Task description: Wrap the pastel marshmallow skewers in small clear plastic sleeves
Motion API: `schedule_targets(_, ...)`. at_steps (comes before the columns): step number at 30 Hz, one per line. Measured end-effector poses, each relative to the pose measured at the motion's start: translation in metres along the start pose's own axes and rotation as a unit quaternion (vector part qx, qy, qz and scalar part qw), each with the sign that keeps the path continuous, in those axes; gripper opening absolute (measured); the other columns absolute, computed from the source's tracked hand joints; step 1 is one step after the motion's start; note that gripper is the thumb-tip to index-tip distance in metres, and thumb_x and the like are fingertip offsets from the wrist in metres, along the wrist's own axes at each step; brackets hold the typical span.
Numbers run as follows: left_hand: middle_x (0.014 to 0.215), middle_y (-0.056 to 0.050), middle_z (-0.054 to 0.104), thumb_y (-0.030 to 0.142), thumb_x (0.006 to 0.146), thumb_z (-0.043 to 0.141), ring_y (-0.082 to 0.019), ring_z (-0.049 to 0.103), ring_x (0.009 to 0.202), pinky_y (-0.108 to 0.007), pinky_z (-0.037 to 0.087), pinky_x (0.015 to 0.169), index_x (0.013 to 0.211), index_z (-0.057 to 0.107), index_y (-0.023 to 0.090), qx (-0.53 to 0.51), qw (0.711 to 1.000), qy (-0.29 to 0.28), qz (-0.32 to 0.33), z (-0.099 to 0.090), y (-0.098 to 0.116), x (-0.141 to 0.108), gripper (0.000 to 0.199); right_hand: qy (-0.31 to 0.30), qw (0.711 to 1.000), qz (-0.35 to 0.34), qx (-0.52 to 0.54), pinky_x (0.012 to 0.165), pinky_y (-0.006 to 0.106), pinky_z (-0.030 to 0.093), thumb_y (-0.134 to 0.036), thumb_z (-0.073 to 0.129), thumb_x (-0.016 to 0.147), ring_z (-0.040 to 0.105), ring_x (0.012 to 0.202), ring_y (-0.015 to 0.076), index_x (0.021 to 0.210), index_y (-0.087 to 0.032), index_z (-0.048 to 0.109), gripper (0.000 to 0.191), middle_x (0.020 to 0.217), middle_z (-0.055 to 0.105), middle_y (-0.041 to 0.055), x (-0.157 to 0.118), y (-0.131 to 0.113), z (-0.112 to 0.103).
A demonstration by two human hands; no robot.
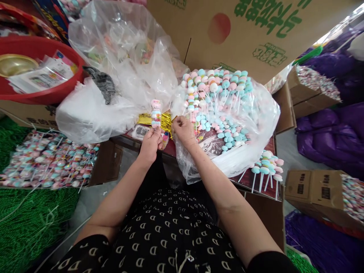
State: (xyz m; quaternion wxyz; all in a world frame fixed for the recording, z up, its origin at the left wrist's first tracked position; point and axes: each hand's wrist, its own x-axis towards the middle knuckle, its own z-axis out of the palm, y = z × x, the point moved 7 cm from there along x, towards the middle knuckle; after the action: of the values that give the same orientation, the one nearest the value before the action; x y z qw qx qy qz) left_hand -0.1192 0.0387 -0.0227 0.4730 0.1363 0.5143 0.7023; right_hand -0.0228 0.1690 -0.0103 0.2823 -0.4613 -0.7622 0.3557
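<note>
Gripping a candy stick (156,113) upright at frame centre in the closed left hand (150,145), with the right hand (184,131) pinching a gold twist tie (168,123), a slack hold could have dropped either onto the plastic bag (93,113).

Cartons, basin and tinsel around the bench

Left of the printed cardboard carton (250,34) sits a red plastic basin (34,49) holding a brass-coloured bowl (17,64) and printed papers (42,77). Further left and lower, bagged candy sticks (48,161) lie on green tinsel (31,216). Right of the carton, purple tinsel (332,140) surrounds a small carton (307,93) and another carton (313,191), both filled with candy sticks.
</note>
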Motion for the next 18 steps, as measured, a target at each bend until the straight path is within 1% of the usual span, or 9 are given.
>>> schedule_targets(3,0.045,0.012,0.034,0.047,0.095,0.071,-0.005,0.033,0.034,-0.018,0.036,0.039,0.080,0.059,0.018,0.011,1.000,0.000,-0.005,0.006,0.000,0.006,0.035,-0.003,0.998,0.024,0.062,0.071,0.027,0.050,-0.016,0.057,0.087,0.065,0.064,0.0148,0.076,-0.024,0.054,0.014,0.062,0.062,-0.0065,-0.002,0.003,-0.001)
schedule_targets(6,0.045,0.013,0.033,0.048,0.095,0.070,-0.005,0.032,0.034,-0.018,0.035,0.038,0.083,0.059,0.018,0.025,1.000,-0.005,0.000,0.010,-0.001,0.009,0.034,-0.019,0.989,0.038,0.145,0.062,0.024,0.050,-0.017,0.054,0.088,0.067,0.061,0.0135,0.079,-0.025,0.051,0.012,0.069,0.066,-0.0051,-0.007,0.001,0.000)
schedule_targets(8,0.046,0.013,0.032,0.049,0.094,0.071,-0.005,0.031,0.034,-0.018,0.035,0.038,0.084,0.058,0.019,0.032,0.999,-0.015,0.006,0.013,-0.002,0.009,0.034,-0.026,0.985,0.021,0.170,0.058,0.023,0.050,-0.019,0.052,0.089,0.067,0.059,0.0129,0.081,-0.025,0.050,0.010,0.073,0.067,-0.0047,-0.012,-0.005,0.000)
schedule_targets(10,0.046,0.013,0.033,0.047,0.094,0.071,-0.005,0.030,0.035,-0.018,0.035,0.037,0.082,0.055,0.020,0.041,0.999,-0.027,0.009,0.016,-0.004,0.008,0.033,-0.021,0.991,-0.027,0.128,0.061,0.024,0.051,-0.020,0.053,0.089,0.066,0.061,0.0134,0.083,-0.025,0.051,0.008,0.072,0.066,-0.0045,-0.018,-0.013,-0.003)
schedule_targets(12,0.046,0.014,0.032,0.043,0.094,0.070,-0.005,0.028,0.034,-0.018,0.033,0.036,0.081,0.052,0.021,0.050,0.998,-0.035,0.001,0.019,-0.008,0.005,0.032,-0.008,0.995,-0.096,0.034,0.068,0.026,0.052,-0.019,0.056,0.088,0.066,0.068,0.0153,0.084,-0.024,0.054,0.006,0.074,0.066,-0.0026,-0.026,-0.024,-0.006)
schedule_targets(14,0.046,0.014,0.031,0.041,0.094,0.068,-0.005,0.025,0.034,-0.018,0.031,0.035,0.080,0.049,0.022,0.059,0.998,-0.035,-0.015,0.020,-0.012,0.001,0.030,0.004,0.985,-0.155,-0.068,0.074,0.029,0.051,-0.018,0.057,0.087,0.067,0.077,0.0181,0.085,-0.023,0.058,0.006,0.079,0.069,0.0009,-0.035,-0.033,-0.007)
schedule_targets(15,0.046,0.014,0.030,0.040,0.095,0.067,-0.005,0.024,0.034,-0.018,0.029,0.034,0.080,0.049,0.023,0.064,0.997,-0.033,-0.024,0.021,-0.013,0.000,0.029,0.006,0.978,-0.174,-0.113,0.075,0.029,0.051,-0.017,0.056,0.088,0.067,0.081,0.0194,0.086,-0.023,0.060,0.007,0.082,0.070,0.0029,-0.039,-0.035,-0.007)
schedule_targets(18,0.046,0.014,0.028,0.038,0.095,0.063,-0.005,0.021,0.033,-0.018,0.026,0.034,0.078,0.046,0.023,0.082,0.995,-0.035,-0.046,0.022,-0.016,-0.004,0.028,0.004,0.958,-0.193,-0.212,0.070,0.029,0.046,-0.019,0.054,0.095,0.066,0.083,0.0214,0.091,-0.021,0.065,0.012,0.087,0.071,0.0067,-0.048,-0.037,-0.009)
